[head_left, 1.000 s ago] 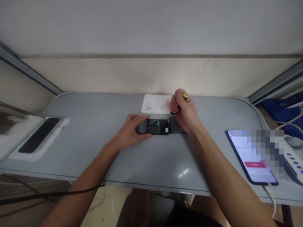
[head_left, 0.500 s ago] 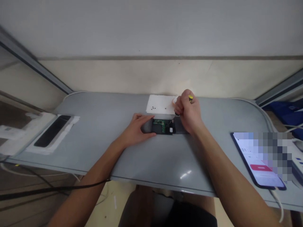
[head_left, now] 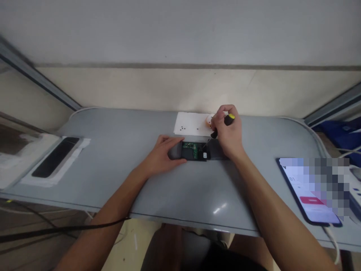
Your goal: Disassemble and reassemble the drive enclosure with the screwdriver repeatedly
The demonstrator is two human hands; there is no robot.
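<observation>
A small opened device point(head_left: 197, 151) with a green circuit board lies in the middle of the grey table point(head_left: 113, 165). My left hand point(head_left: 162, 153) rests on its left end, fingers curled around the dark casing. My right hand point(head_left: 229, 133) is closed on a small screwdriver point(head_left: 222, 124) with a black handle and yellow cap, held just above the device's right part. Its tip is hidden by my fingers. Behind the device lies a white paper sheet point(head_left: 191, 124) with several tiny dark screws on it.
A black screen panel point(head_left: 52, 157) lies on white wrapping at the far left. A lit phone point(head_left: 310, 192) with a cable lies at the right, beside a white power strip point(head_left: 354, 188). A black cable point(head_left: 56, 229) hangs below the table's front edge.
My right hand has lifted the screwdriver slightly and tilted it, showing more of the handle. My left hand has stayed on the device. The view shifted a little.
</observation>
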